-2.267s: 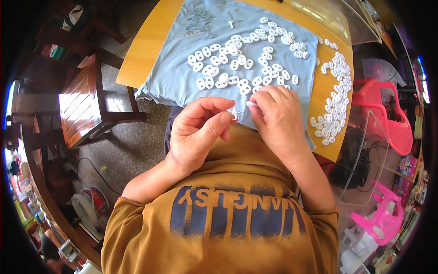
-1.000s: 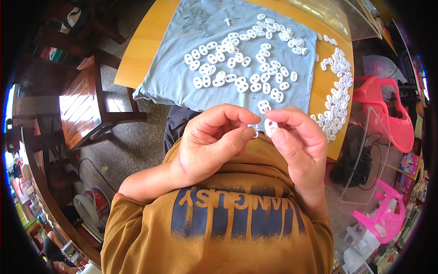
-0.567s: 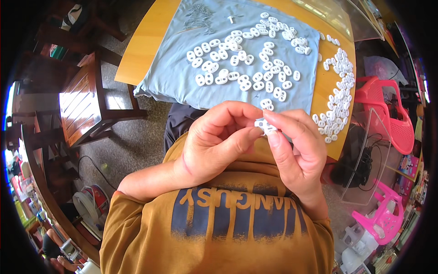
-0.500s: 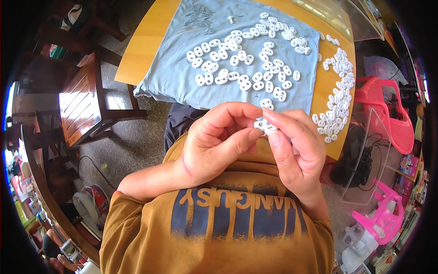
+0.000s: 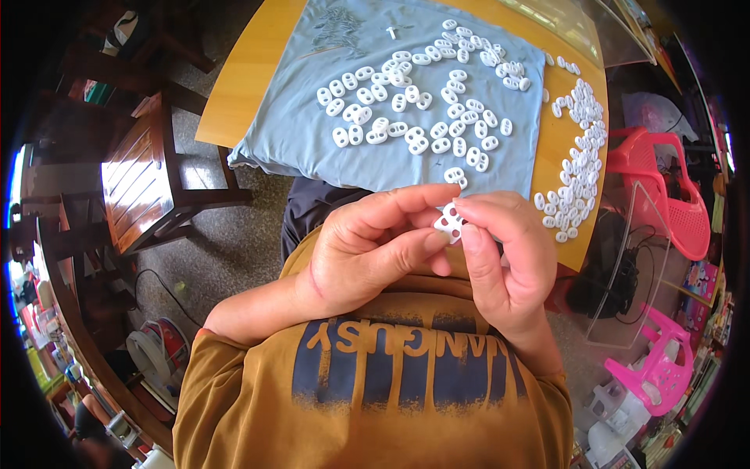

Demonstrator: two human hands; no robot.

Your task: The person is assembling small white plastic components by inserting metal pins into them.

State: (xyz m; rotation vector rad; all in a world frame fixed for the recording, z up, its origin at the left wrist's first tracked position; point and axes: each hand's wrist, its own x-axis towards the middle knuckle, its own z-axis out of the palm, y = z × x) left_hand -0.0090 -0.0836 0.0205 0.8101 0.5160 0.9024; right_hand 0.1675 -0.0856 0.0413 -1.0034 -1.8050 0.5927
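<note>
Just in front of my chest, a small white plastic piece with several holes (image 5: 448, 225) is pinched between both hands; it may be two oval pieces set against each other. My left hand (image 5: 363, 246) grips its left side between thumb and forefinger. On the right side, the thumb and forefinger of my right hand (image 5: 508, 254) are closed on it. Beyond my fingertips, white two-holed oval pieces (image 5: 459, 147) lie scattered over a light blue cloth (image 5: 289, 117). A couple more white ovals (image 5: 455, 177) lie at the cloth's near edge.
The cloth covers part of a yellow table (image 5: 234, 86). Toward its far left lie thin metal bits (image 5: 337, 33) and a white T-shaped piece (image 5: 391, 32). More white ovals (image 5: 578, 168) line the table's right side. A pink chair (image 5: 664, 184) stands right, a wooden chair (image 5: 141, 172) left.
The white piece has been turned between my fingers, so its holed face shows more. My left forefinger has lowered slightly. The pieces on the table lie as before.
</note>
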